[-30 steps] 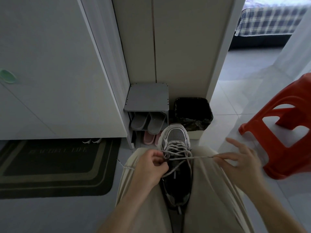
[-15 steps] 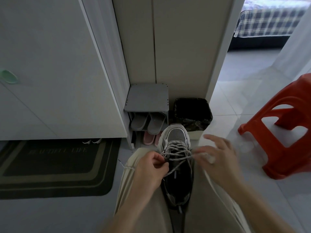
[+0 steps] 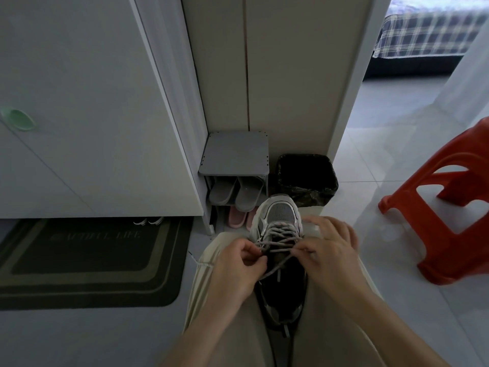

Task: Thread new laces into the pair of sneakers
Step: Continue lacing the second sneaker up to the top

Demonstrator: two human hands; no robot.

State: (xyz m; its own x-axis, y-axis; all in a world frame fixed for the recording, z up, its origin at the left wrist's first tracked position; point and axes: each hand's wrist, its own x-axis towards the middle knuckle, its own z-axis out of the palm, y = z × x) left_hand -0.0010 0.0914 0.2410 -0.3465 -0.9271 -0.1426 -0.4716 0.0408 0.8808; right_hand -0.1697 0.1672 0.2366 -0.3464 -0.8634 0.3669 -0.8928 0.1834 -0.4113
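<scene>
A grey and white sneaker [image 3: 280,215] lies between my knees, toe pointing away. A grey lace [image 3: 277,235] crosses its upper eyelets in several rows. My left hand [image 3: 238,268] pinches the lace at the shoe's left edge. At the right edge my right hand [image 3: 330,250] pinches the other part of the lace between thumb and forefinger, its other fingers spread. A loose strand [image 3: 277,266] runs diagonally over the dark opening of the shoe. A lace end [image 3: 194,259] trails off my left knee.
A small grey shoe rack [image 3: 235,154] with slippers stands ahead, a black-lined bin [image 3: 307,176] beside it. A red plastic stool [image 3: 444,207] is at the right, a dark doormat [image 3: 87,258] at the left. White cabinet doors rise behind.
My right hand has come in from far out on the right to the shoe's right eyelets, and the taut strand has gone slack. My left hand has stayed at the left edge.
</scene>
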